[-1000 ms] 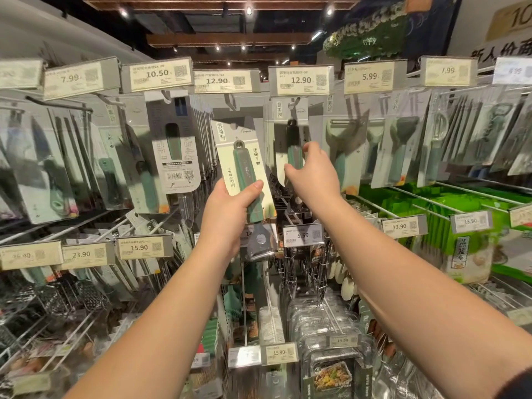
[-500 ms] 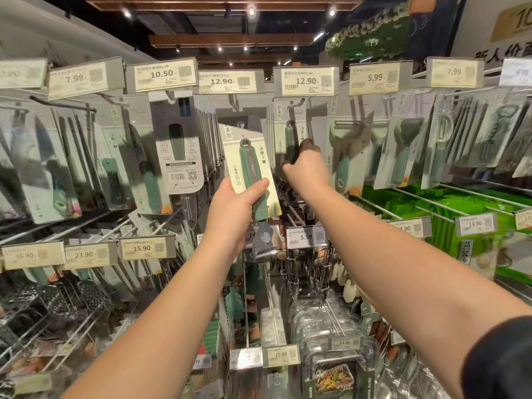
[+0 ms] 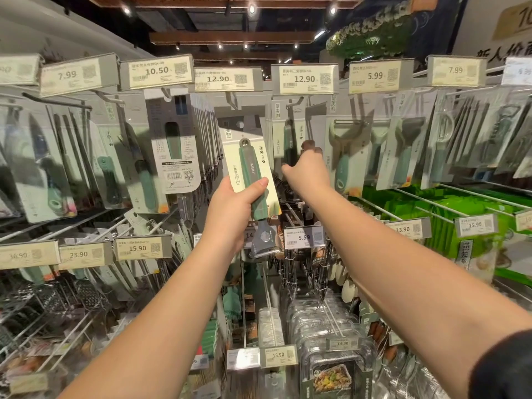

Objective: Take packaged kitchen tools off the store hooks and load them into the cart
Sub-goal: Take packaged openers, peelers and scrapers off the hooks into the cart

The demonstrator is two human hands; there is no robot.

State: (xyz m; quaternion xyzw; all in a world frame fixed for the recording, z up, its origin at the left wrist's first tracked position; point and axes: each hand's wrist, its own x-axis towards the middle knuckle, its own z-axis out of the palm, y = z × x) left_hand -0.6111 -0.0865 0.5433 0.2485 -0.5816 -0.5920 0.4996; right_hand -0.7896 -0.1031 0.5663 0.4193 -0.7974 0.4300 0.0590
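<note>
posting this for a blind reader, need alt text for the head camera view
The left hand grips a green-handled kitchen tool on a pale backing card, while the right hand reaches up and takes hold of a similar carded tool hanging on a store hook under a 12.90 price tag.

1 head-worn wide-angle view, facing forward, close to store hooks point(image 3: 293, 103), slightly upward

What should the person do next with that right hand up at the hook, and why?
Probably slide the hanging green-handled tool package forward off its metal hook. The right hand is already closed around the front pack under the 12.90 price tag, while the left hand holds a carded green-handled tool that is already free of the rack.
</note>
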